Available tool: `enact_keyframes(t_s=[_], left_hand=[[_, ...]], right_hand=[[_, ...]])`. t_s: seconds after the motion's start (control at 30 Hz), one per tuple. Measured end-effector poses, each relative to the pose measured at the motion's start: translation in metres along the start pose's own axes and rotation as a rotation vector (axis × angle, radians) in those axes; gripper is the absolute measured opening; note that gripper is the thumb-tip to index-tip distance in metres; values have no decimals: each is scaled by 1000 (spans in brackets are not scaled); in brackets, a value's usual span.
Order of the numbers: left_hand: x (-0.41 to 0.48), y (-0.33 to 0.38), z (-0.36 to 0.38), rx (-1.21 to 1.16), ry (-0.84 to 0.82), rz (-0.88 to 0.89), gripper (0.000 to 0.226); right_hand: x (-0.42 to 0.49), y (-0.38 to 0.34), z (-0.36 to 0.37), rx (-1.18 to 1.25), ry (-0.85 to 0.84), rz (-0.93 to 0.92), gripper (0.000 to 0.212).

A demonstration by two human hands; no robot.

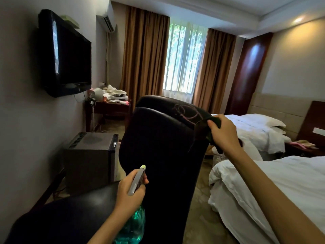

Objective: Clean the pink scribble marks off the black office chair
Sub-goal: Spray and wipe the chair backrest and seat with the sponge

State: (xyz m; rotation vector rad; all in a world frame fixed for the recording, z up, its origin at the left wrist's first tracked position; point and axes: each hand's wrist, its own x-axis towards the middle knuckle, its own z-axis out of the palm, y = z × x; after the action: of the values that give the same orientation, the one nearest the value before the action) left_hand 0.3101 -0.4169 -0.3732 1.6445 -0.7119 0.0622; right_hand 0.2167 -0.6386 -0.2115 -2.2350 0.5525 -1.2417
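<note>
Scribbles [186, 111] in pink sit on the upper right of the black chair [158, 147] backrest, near its top edge; not yet wiped off. Left hand [128, 192] grips the green spray bottle [136, 180] at its neck, nozzle aimed at the backrest, well below the marks. Right hand [223, 132] pinches a dark cloth [216, 120] at the chair's edge, just beside the marks.

Judgement: wiping step in hand. I would raise the nozzle to the marks before spraying, then press the cloth flat and rub in short overlapping strokes, bracing the backrest against swivel. Watch for pink smear; refold to a clean face.
</note>
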Motion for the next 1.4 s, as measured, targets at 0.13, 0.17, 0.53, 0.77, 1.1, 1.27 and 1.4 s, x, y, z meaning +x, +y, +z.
enact_keyframes(t_s=[0.13,0.17,0.53,0.77,1.1,1.27,1.4], left_hand=[[-7,18,4,-46,-14,-20,20],[-9,23,3,-49,-22,-14,20],[-13,43,-8,-65,-33,64,19],[-8,40,-16,-113,-38,21,27],[0,25,-9,-13,-22,18,24],[1,26,-3,-57,-46,24,24],[0,28,-1,-59,-56,36,25]], right_hand=[[-16,-9,-27,-6,6,-55,10],[-16,-14,-34,-7,28,-87,7],[93,-68,-18,-464,-101,-588,21],[123,-44,39,-644,-517,-472,19],[122,-25,24,-626,-665,-441,10],[88,-19,-18,-536,-672,-526,5],[45,-22,-45,-479,-579,-598,17]])
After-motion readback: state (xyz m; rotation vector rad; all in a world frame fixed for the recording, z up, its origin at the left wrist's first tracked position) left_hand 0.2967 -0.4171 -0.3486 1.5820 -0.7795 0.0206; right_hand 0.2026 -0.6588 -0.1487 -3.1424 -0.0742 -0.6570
